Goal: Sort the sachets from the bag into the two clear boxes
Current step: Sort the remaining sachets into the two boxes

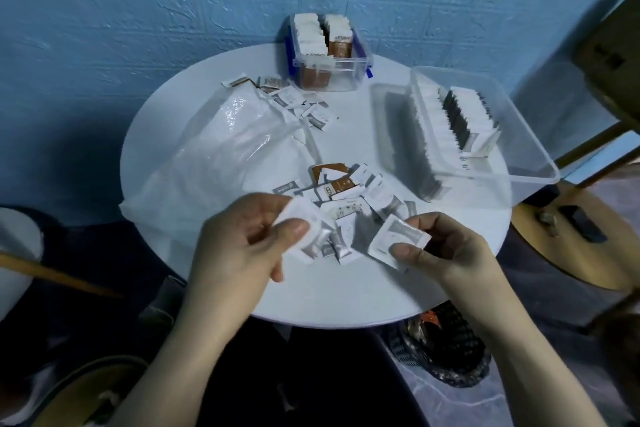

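**A:** Your left hand (249, 239) pinches a small stack of white paper sachets (308, 236) between thumb and fingers, and your right hand (446, 253) pinches a single white square sachet (398, 239) by its lower edge. Both hover above the loose pile of white and brown sachets (349, 198) at the near side of the round white counter (346, 295).

**B:** So where should they go?

**A:** Judging by the print, the grey-marked ones likely belong in the large clear rectangular box (519, 163) on your right, where white sachets already stand in rows. The small clear box with blue clips (356, 59) at the far edge holds mostly brown ones.

**B:** Any tips for the drop?

**A:** Square the stack first, so the edges line up. Then slide it in upright against the existing row rather than dropping it flat. Keep your grip near one edge so your fingers clear the wall.

**B:** And the crumpled clear plastic bag (221, 149)?

**A:** It lies slack on the left, with more sachets scattered near its far end.
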Tool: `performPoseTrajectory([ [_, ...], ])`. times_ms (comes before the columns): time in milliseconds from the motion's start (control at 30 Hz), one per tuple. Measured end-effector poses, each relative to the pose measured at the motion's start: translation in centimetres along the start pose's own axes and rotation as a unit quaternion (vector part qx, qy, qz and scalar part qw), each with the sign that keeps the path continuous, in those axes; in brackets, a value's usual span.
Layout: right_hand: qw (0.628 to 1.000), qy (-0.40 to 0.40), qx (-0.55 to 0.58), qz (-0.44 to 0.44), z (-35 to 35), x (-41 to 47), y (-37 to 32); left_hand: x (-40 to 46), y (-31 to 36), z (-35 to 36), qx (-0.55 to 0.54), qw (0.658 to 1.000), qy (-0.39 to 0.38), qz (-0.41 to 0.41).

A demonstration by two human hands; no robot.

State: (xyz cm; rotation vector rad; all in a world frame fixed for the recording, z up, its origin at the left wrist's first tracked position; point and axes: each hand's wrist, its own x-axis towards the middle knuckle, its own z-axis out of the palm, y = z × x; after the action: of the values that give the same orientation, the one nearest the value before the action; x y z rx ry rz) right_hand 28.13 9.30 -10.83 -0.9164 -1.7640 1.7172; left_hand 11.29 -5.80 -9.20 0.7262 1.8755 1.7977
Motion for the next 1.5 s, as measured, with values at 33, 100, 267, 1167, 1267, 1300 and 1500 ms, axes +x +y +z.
performPoseTrajectory([
  [33, 1.0, -0.01, -0.005, -0.003, 0.1, -0.2, -0.1, -0.6, -0.5, 0.5, -0.035, 0.999, -0.014, -0.021],
  [100, 0.999, -0.028, -0.026, -0.014, 0.4, -0.5, -0.3, -1.3, -1.4, 1.3, -0.091, 0.993, -0.034, -0.072],
  [267, 0.995, -0.083, -0.049, -0.026, 0.3, -1.2, -0.4, -1.7, -2.8, 1.8, -0.11, 0.986, -0.045, -0.112],
  [1167, 0.985, -0.14, -0.092, -0.029, 1.7, -1.5, 0.4, -2.0, -3.4, 1.2, -0.091, 0.988, -0.099, -0.074],
  [1267, 0.986, -0.135, -0.083, -0.044, 1.2, -1.6, 0.0, -2.1, -3.3, 1.1, -0.087, 0.987, -0.113, -0.076],
  [1300, 0.986, -0.133, -0.082, -0.049, 1.1, -1.6, -0.1, -2.1, -3.3, 1.1, -0.084, 0.987, -0.109, -0.078],
  [1500, 0.989, -0.131, -0.054, -0.049, 1.4, -1.5, 0.0, -2.7, -3.4, 1.9, 0.013, 0.998, -0.065, 0.012],
])
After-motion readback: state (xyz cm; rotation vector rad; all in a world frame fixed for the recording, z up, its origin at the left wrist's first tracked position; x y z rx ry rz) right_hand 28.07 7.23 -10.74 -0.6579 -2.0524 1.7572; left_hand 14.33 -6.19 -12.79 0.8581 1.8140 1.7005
